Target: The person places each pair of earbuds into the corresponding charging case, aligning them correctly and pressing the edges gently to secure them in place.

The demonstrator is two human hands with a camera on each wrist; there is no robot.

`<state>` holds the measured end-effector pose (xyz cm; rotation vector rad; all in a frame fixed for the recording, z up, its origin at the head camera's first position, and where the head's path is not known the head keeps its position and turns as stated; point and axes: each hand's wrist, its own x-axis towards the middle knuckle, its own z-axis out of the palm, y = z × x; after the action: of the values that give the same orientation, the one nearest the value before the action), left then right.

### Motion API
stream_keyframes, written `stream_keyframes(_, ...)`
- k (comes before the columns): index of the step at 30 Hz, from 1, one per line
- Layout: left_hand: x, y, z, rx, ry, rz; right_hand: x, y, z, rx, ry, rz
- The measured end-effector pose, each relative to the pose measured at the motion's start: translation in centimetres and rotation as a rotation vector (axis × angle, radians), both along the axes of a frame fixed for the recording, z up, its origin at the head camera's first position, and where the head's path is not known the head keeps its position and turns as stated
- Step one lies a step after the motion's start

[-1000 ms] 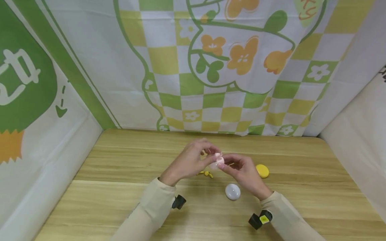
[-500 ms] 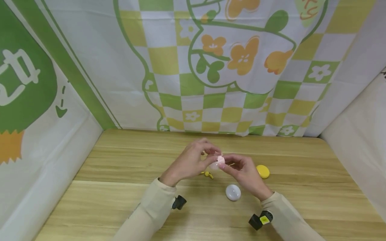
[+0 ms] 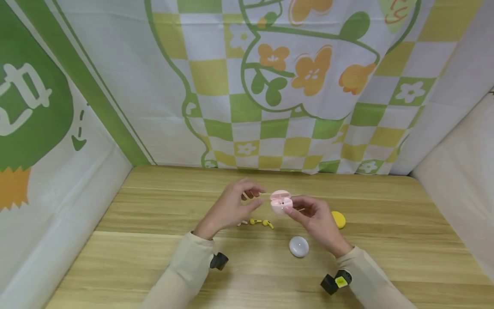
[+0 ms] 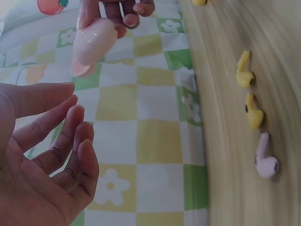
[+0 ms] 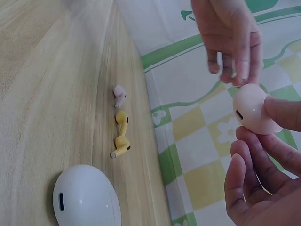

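My right hand (image 3: 318, 221) pinches a pink earbud charging case (image 3: 281, 207) between thumb and fingers, above the table. Its lid stands raised in the head view, and a small dark spot shows inside. To its left my left hand (image 3: 229, 206) has loosely bent fingers with nothing between them, apart from the case. Below the left hand lie a pink earbud (image 4: 267, 165) and two yellow earbuds (image 4: 255, 117), in a row on the wood. The right wrist view shows the rounded underside of the pink case (image 5: 254, 110) with a dark slot.
A white charging case (image 3: 299, 247) lies on the wooden table (image 3: 154, 257) nearer to me. Partly behind my right hand is a round yellow case (image 3: 338, 219). Patterned cloth (image 3: 247, 128) hangs along the table's far edge, and pale panels rise at both sides.
My left hand has come away from the pink case, moving left. The case, held in the right hand, now shows its raised lid and inside. The pink earbud on the table has come into sight.
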<state>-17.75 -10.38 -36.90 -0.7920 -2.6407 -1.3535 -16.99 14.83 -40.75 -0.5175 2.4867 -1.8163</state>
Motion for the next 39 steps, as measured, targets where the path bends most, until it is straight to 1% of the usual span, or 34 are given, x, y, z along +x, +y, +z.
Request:
stream_keyframes(3,-0.2,-0.6,-0.8,-0.010,-0.014,0.033,0.0,0.1,0.1,0.002,-0.009,-0.018)
stream_keyframes(9,-0.5,-1.6,-2.4,-0.047,-0.069,0.097,0.1,0.3,0.2,0.008,-0.029,-0.043)
stream_keyframes(14,-0.6,-2.4,-3.5,-0.115,-0.106,0.134,0.2,0.3,0.2,-0.001,-0.033,-0.046)
stream_keyframes(20,-0.9,-3.0,-4.7,-0.203,-0.180,0.161,0.1,0.3,0.2,-0.016,-0.032,-0.058)
stream_keyframes(23,-1.0,-3.2,-5.1,-0.263,-0.200,0.166,0.1,0.3,0.2,-0.013,-0.031,-0.061)
stream_keyframes(30,-1.0,-3.3,-5.8,-0.393,-0.285,0.177,0.2,0.4,0.2,-0.004,-0.033,-0.054)
stream_keyframes(34,-1.0,-3.1,-6.0,-0.446,-0.294,0.192,0.2,0.3,0.1,-0.003,-0.035,-0.051)
stream_keyframes(39,-1.1,-2.8,-6.3,-0.479,-0.287,0.207,0.2,0.3,0.0,0.002,-0.038,-0.044)
